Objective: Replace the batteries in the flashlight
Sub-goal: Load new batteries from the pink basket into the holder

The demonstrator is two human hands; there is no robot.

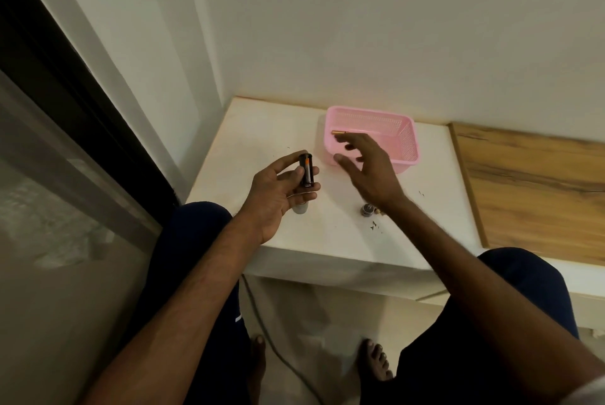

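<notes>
Hands are being viewed from above at a white desk (327,241). A pink basket (409,142) is sitting toward the back of the desk, and all places are being given from it.

Inside the basket, along its far wall, a single battery (340,132) with a brassy end is lying on its side. The right hand (370,172) is being held over the basket's near-left corner, its fingers (355,144) spread and gripping nothing.

Left of the basket and clear of it, the left hand (278,195) is being held above the desk, curled round a short black cylinder (307,172). This is judged to be the flashlight's battery holder, and an orange-marked cell is showing in its side. A whitish object (301,208), partly hidden and not identifiable, is lying under that hand. In front of the basket, a small dark round cap (367,209) is resting beside the right wrist.

The loose battery is being judged small, rigid, dense and smooth, so likely to roll. It would best be pinched across its middle. The holder appears stiff and light, and is best gripped round its barrel, leaving the slots exposed.
</notes>
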